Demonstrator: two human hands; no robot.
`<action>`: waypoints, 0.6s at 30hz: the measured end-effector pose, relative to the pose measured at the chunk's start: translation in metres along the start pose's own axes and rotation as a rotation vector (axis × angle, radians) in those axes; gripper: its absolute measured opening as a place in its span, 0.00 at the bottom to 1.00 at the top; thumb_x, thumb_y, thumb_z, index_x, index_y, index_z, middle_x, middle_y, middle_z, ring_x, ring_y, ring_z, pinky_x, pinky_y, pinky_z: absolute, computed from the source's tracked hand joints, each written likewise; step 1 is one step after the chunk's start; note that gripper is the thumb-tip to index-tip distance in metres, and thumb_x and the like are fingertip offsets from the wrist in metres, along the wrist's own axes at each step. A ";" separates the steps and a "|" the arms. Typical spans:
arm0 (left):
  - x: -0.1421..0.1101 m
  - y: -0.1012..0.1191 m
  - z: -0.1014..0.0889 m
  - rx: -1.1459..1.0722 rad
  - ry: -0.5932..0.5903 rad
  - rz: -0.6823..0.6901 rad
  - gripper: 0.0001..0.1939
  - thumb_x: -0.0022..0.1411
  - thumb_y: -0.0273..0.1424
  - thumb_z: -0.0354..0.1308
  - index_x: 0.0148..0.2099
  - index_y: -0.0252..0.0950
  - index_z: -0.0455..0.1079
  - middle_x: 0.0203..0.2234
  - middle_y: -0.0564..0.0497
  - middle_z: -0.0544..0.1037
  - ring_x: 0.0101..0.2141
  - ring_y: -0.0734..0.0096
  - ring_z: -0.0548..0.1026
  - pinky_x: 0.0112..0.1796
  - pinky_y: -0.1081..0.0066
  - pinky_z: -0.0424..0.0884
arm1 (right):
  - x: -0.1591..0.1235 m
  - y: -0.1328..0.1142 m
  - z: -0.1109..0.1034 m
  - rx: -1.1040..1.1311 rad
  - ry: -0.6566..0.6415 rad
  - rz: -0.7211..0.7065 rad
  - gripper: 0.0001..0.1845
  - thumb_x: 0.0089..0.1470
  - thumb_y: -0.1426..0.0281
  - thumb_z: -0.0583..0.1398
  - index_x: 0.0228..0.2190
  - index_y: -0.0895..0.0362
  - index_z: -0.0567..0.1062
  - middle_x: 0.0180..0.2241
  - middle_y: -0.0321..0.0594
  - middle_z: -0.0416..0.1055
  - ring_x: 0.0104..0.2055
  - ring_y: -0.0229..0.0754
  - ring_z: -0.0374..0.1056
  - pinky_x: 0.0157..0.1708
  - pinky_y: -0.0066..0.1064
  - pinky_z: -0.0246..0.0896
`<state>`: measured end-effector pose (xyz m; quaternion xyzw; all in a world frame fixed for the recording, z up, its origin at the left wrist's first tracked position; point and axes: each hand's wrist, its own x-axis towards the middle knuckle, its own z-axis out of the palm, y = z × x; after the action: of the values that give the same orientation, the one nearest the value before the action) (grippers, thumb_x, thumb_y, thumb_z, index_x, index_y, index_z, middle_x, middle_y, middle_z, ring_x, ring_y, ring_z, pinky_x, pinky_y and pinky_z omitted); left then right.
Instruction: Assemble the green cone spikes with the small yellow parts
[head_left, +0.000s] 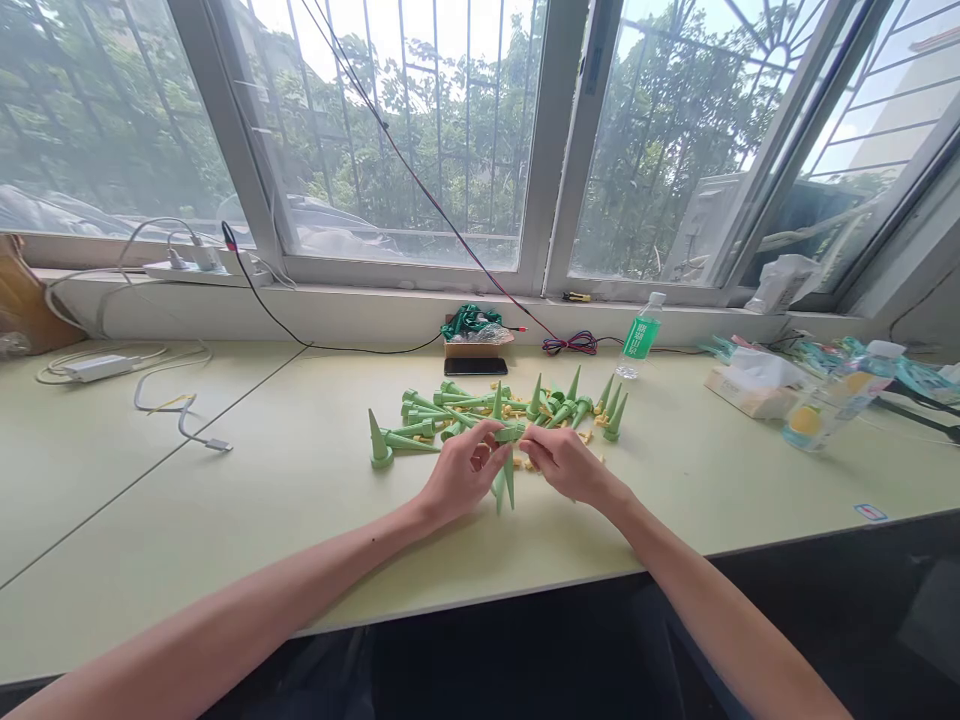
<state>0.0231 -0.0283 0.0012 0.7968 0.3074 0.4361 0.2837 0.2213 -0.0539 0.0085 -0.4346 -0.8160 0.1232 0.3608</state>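
Observation:
Between my hands is a green plastic spike [510, 433] with a collar. My left hand [466, 465] pinches its collar with thumb and fingertips. My right hand [566, 462] is closed in a pinch at the collar's right edge; whatever its fingertips grip is hidden. Just below the hands, more green spikes [511, 485] point toward me. Behind them spreads a loose heap of similar spikes [427, 412], some lying, others upright. One upright spike [377, 445] stands at the heap's left end. Small yellow plastic pieces [588, 436] are scattered among them.
Behind the heap lie a phone [475, 367] and a small cardboard box [480, 350]. A water bottle [640, 340] stands back right, with a tissue box [750, 385] and another bottle [836, 400] farther right. Cables [184, 420] lie at left. The table's front edge is near my forearms.

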 end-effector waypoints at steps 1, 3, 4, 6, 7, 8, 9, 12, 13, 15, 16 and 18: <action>0.000 0.001 0.000 0.014 0.001 0.002 0.14 0.65 0.40 0.55 0.46 0.36 0.66 0.28 0.54 0.69 0.19 0.81 0.66 0.19 0.79 0.66 | 0.000 0.000 0.000 -0.005 -0.005 0.007 0.16 0.66 0.67 0.49 0.25 0.55 0.61 0.19 0.30 0.57 0.21 0.33 0.51 0.25 0.27 0.47; -0.001 0.002 0.000 0.031 -0.002 0.003 0.14 0.65 0.40 0.55 0.46 0.36 0.66 0.27 0.54 0.70 0.19 0.81 0.66 0.20 0.78 0.67 | 0.000 0.000 0.000 -0.018 -0.007 0.017 0.17 0.67 0.66 0.48 0.24 0.55 0.59 0.19 0.29 0.54 0.21 0.33 0.48 0.24 0.27 0.45; -0.001 0.002 0.001 0.032 -0.003 0.004 0.13 0.65 0.40 0.55 0.46 0.36 0.66 0.26 0.54 0.70 0.20 0.80 0.66 0.20 0.78 0.68 | 0.000 0.001 0.000 -0.023 -0.006 0.020 0.18 0.67 0.66 0.48 0.24 0.55 0.58 0.19 0.29 0.54 0.21 0.33 0.47 0.24 0.27 0.45; -0.001 0.003 0.000 0.023 -0.005 0.004 0.14 0.65 0.40 0.55 0.46 0.36 0.66 0.26 0.54 0.70 0.20 0.80 0.66 0.20 0.78 0.68 | 0.000 0.001 0.000 -0.026 -0.006 0.024 0.18 0.67 0.65 0.47 0.24 0.55 0.58 0.19 0.29 0.54 0.21 0.33 0.47 0.24 0.27 0.45; -0.001 0.003 0.000 0.011 -0.006 -0.001 0.14 0.65 0.40 0.55 0.46 0.36 0.66 0.26 0.54 0.70 0.19 0.80 0.66 0.20 0.78 0.68 | 0.000 0.001 0.001 -0.024 -0.006 0.030 0.19 0.67 0.64 0.47 0.24 0.55 0.58 0.19 0.29 0.54 0.21 0.33 0.47 0.24 0.27 0.45; -0.001 0.003 0.000 -0.005 -0.009 -0.011 0.14 0.65 0.40 0.55 0.46 0.36 0.66 0.27 0.54 0.69 0.19 0.81 0.66 0.19 0.79 0.67 | 0.000 0.001 0.001 -0.020 -0.006 0.036 0.19 0.67 0.64 0.47 0.24 0.55 0.58 0.19 0.29 0.54 0.21 0.33 0.48 0.24 0.27 0.45; -0.001 0.003 0.000 -0.023 -0.011 -0.022 0.14 0.65 0.40 0.55 0.47 0.36 0.66 0.28 0.54 0.69 0.19 0.81 0.66 0.18 0.79 0.66 | 0.001 0.001 0.000 -0.016 -0.006 0.041 0.19 0.67 0.63 0.47 0.24 0.55 0.58 0.19 0.29 0.55 0.21 0.33 0.48 0.25 0.27 0.46; 0.000 0.002 0.000 -0.067 -0.007 -0.056 0.15 0.65 0.41 0.56 0.47 0.37 0.66 0.30 0.54 0.68 0.19 0.81 0.68 0.17 0.78 0.66 | 0.001 -0.002 -0.001 -0.003 0.011 0.033 0.18 0.67 0.63 0.48 0.25 0.56 0.62 0.21 0.31 0.60 0.22 0.34 0.53 0.25 0.27 0.48; 0.001 0.002 -0.001 -0.073 -0.002 -0.063 0.15 0.64 0.41 0.56 0.47 0.37 0.67 0.30 0.53 0.68 0.19 0.80 0.68 0.17 0.78 0.67 | 0.001 -0.003 -0.001 0.004 0.021 0.023 0.17 0.66 0.64 0.49 0.26 0.56 0.64 0.22 0.32 0.61 0.23 0.34 0.55 0.26 0.27 0.49; 0.001 0.002 -0.001 -0.077 0.002 -0.072 0.15 0.64 0.41 0.56 0.47 0.37 0.67 0.30 0.53 0.68 0.19 0.80 0.69 0.18 0.78 0.67 | 0.001 -0.005 -0.002 0.021 0.040 0.005 0.13 0.66 0.65 0.50 0.31 0.57 0.67 0.24 0.34 0.64 0.25 0.35 0.57 0.27 0.27 0.52; 0.001 0.002 -0.001 -0.077 0.000 -0.073 0.15 0.64 0.41 0.56 0.47 0.37 0.67 0.30 0.53 0.68 0.19 0.80 0.69 0.18 0.78 0.68 | 0.001 -0.005 -0.002 0.033 0.046 -0.001 0.12 0.65 0.66 0.51 0.33 0.57 0.69 0.25 0.34 0.65 0.25 0.35 0.58 0.27 0.27 0.52; 0.001 0.002 -0.001 -0.076 -0.007 -0.066 0.14 0.64 0.40 0.56 0.47 0.37 0.67 0.30 0.53 0.69 0.19 0.80 0.68 0.18 0.78 0.67 | 0.000 -0.006 -0.002 0.054 0.051 -0.003 0.11 0.65 0.66 0.51 0.35 0.56 0.70 0.24 0.34 0.65 0.25 0.36 0.58 0.27 0.27 0.54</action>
<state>0.0232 -0.0291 0.0035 0.7764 0.3159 0.4350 0.3290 0.2191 -0.0573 0.0131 -0.4263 -0.8036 0.1336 0.3933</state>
